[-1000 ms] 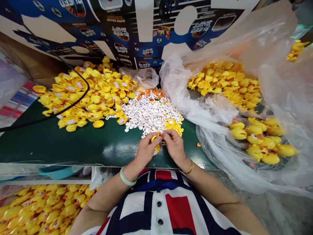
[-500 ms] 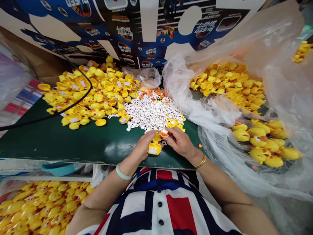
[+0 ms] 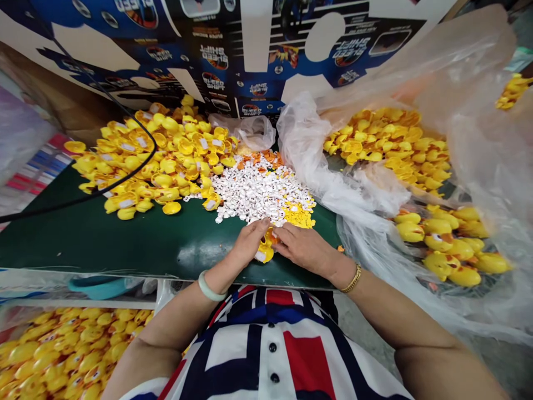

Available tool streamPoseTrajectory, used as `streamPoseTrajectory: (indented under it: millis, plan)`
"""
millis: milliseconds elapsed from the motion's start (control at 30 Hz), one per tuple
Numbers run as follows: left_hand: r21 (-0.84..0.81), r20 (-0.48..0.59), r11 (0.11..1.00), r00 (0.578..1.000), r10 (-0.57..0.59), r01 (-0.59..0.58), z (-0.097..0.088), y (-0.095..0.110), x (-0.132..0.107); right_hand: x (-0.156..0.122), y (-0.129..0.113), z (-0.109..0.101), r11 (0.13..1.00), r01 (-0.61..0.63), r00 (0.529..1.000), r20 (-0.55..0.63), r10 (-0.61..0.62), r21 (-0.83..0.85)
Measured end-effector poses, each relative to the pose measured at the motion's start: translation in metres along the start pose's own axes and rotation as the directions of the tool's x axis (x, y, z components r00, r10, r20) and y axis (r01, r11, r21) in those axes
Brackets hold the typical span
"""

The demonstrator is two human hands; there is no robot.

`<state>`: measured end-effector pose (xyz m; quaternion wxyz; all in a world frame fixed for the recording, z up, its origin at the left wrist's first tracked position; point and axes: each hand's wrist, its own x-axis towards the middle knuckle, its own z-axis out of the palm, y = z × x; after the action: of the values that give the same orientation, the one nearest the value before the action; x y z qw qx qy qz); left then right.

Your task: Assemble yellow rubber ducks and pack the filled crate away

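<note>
Yellow rubber duck (image 3: pixel 265 249) is between both hands, just below the pile of white bits (image 3: pixel 258 194); its long axis tilts, white-label end down-left toward the table's near edge, other end up-right toward the pile (that end's mostly hidden by fingers, so can't say which end's the head). Left hand (image 3: pixel 250 242) grips it, fingers curled; right hand (image 3: pixel 302 247) presses flatter across it. Compared with the earlier frame, the duck's more covered and the right hand's lower; bare green table (image 3: pixel 125 239) runs left, with a narrow strip to the near edge; a little room remains right, before the plastic bag (image 3: pixel 303 150).
</note>
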<state>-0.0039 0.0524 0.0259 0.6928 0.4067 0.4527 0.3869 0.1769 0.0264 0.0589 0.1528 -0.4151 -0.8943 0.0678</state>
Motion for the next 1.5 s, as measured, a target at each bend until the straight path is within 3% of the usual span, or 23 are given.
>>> streamPoseTrajectory:
  millis: [267,467,567,767,967,1100,1367,1500]
  plan:
    - [0.017,-0.057,1.000,0.998,-0.022,0.023,-0.009,0.002,0.005,-0.003,0.007,-0.008,0.997,-0.051,0.997,-0.050,0.053,0.050]
    - [0.031,-0.049,1.000,0.999,0.003,-0.001,-0.003,0.002,0.001,-0.001,0.002,0.004,0.996,-0.044,0.998,0.029,0.047,-0.079]
    - [0.001,-0.057,1.000,0.998,-0.016,0.016,-0.004,0.002,-0.001,-0.003,0.000,0.009,0.993,-0.038,0.999,0.002,0.038,-0.109]
    - [-0.122,0.124,0.989,0.990,-0.071,0.086,-0.013,0.004,-0.009,-0.004,0.002,0.011,0.998,-0.058,0.996,-0.069,0.056,-0.022]
    - [-0.092,0.090,0.994,0.994,-0.057,0.065,-0.013,0.001,-0.012,-0.005,0.009,0.014,0.996,0.036,0.999,-0.030,-0.034,0.076]
    - [-0.058,0.140,0.994,0.987,-0.079,0.087,-0.012,0.003,-0.015,-0.010,0.008,0.017,0.995,0.067,0.998,-0.022,-0.066,0.068]
    - [0.038,0.117,0.999,0.993,-0.031,0.027,-0.009,0.005,-0.016,-0.018,-0.004,0.017,0.942,-0.117,0.965,-0.187,0.183,0.315]
    - [0.086,0.073,0.996,0.997,-0.013,0.007,-0.005,0.006,-0.016,-0.020,-0.001,0.009,0.974,-0.113,0.972,-0.184,0.150,0.196]
